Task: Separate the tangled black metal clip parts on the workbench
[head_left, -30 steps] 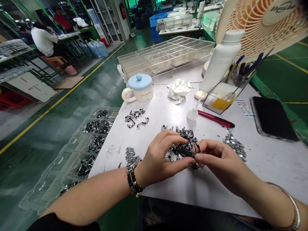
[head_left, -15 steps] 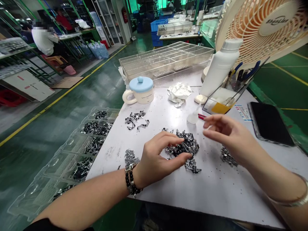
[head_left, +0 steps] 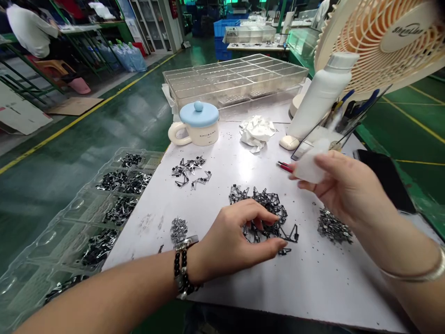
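My right hand (head_left: 342,188) grips a small translucent white squeeze bottle (head_left: 312,162) with a thin nozzle, raised over the right side of the table. Thumb and fingers apart, my left hand (head_left: 241,236) hovers at a pile of small black and metal clip-like parts (head_left: 266,199) with nothing visible between its fingertips. Part of that pile is hidden behind the hand. Below my right hand lies a heap of tiny metal pieces (head_left: 333,226). Another small silvery heap (head_left: 179,229) sits by my left wrist, and a few loose black parts (head_left: 189,169) lie farther back.
A lidded mug (head_left: 200,127), crumpled tissue (head_left: 256,132), red pen (head_left: 285,167), white bottle (head_left: 320,97), tool holder (head_left: 342,125), phone (head_left: 382,178) and fan (head_left: 382,41) surround the work area. Behind stands a clear compartment box (head_left: 236,83); a parts-filled tray (head_left: 79,202) is at left.
My right hand has picked the small squeeze bottle up off the table and lifted it. My left hand has shifted slightly right, still apart-fingered. The camera view has turned a little.
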A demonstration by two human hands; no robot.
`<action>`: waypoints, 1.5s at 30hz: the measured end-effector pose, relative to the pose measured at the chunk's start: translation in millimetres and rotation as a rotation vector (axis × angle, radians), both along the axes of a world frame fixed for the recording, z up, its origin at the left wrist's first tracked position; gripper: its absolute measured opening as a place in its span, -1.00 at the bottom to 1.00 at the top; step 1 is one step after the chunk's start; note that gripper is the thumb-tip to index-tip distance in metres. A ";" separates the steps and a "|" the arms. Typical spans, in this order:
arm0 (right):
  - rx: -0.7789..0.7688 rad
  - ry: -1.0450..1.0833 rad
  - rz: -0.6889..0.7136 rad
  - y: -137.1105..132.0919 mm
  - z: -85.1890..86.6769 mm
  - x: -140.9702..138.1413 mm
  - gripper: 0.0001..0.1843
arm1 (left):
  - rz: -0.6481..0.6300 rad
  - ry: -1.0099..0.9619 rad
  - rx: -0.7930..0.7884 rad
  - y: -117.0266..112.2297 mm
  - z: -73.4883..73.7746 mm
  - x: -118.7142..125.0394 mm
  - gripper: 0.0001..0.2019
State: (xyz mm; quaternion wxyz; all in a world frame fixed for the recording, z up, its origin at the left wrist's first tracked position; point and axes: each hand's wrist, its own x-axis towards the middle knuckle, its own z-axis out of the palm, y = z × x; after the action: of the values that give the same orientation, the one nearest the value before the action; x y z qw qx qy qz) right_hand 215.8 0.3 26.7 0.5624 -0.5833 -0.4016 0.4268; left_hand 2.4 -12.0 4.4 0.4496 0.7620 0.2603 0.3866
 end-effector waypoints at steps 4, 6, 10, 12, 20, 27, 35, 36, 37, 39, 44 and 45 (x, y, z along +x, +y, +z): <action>0.036 0.273 -0.064 -15.5 8.5 3.8 -0.59 | -0.009 0.008 0.024 0.2 0.2 0.4 -0.77; 0.039 0.402 -0.107 -20.5 9.3 4.9 -0.60 | -0.010 0.018 0.030 0.1 1.4 0.8 -0.76; 0.091 0.386 -0.186 -30.8 11.5 -2.5 -0.82 | -0.028 0.055 0.050 -0.1 2.6 0.9 -0.75; 0.109 0.295 -0.170 -36.0 11.9 -9.4 -0.84 | -0.035 0.070 0.070 -0.4 1.8 0.7 -0.74; 0.134 0.122 -0.142 -44.0 2.4 -19.5 -0.87 | -0.056 0.108 0.098 -1.2 2.0 0.7 -0.75; 0.138 0.137 -0.114 -42.9 -1.0 -19.0 -0.87 | -0.056 0.129 0.105 -1.6 3.0 -0.5 -0.76; 0.120 0.055 -0.143 -43.9 0.1 -19.7 -0.83 | -0.072 0.122 0.097 -1.5 2.2 2.0 -0.75; 0.119 0.056 -0.144 -43.8 0.3 -19.4 -0.83 | -0.075 0.122 0.096 -1.6 2.3 1.7 -0.76; 0.119 0.050 -0.144 -43.7 0.4 -19.3 -0.83 | -0.076 0.124 0.096 -1.7 2.4 1.3 -0.76; 0.128 0.021 -0.141 -43.4 0.4 -19.7 -0.84 | -0.075 0.123 0.097 -1.9 2.6 0.4 -0.76; 0.140 0.041 -0.133 -44.4 -0.9 -21.4 -0.88 | -0.074 0.123 0.089 -1.4 2.7 0.0 -0.75; 0.147 0.054 -0.132 -44.9 -1.2 -21.2 -0.89 | -0.074 0.124 0.088 -1.2 2.7 0.2 -0.75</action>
State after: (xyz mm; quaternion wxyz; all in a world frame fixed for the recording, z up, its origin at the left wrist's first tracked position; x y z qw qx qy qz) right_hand 194.5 -44.6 25.5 0.6412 -0.5539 -0.3773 0.3738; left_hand 2.6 -13.2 7.1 0.4128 0.8126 0.2420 0.3327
